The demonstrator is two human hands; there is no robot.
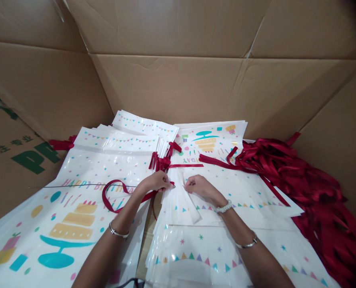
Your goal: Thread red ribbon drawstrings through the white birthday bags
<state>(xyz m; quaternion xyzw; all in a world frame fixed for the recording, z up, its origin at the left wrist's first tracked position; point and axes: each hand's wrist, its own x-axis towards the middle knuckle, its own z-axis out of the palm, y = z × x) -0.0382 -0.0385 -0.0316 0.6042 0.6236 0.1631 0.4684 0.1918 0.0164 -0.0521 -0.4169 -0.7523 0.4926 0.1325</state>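
Note:
My left hand [157, 181] is closed in a pinch on a thin dark rod [91, 185] with a small hooked tip. A bit of red ribbon shows at its fingertips. The ribbon loops [108, 196] out to the left and passes under my left forearm. Facing it, my right hand [200, 187] pinches the edge of a white plastic sheet [190, 208], part of a stack printed with bunting and stars. Red ribbon ends [163, 162] are bunched just beyond my left hand, at the edges of the left stack.
Printed "Happy Birthday" sheets [73, 224] are piled on the left. More sheets [209, 142] lie at the back right. A large heap of red ribbons [298, 180] spills down the right side. Tall cardboard walls [172, 84] enclose the back and both sides.

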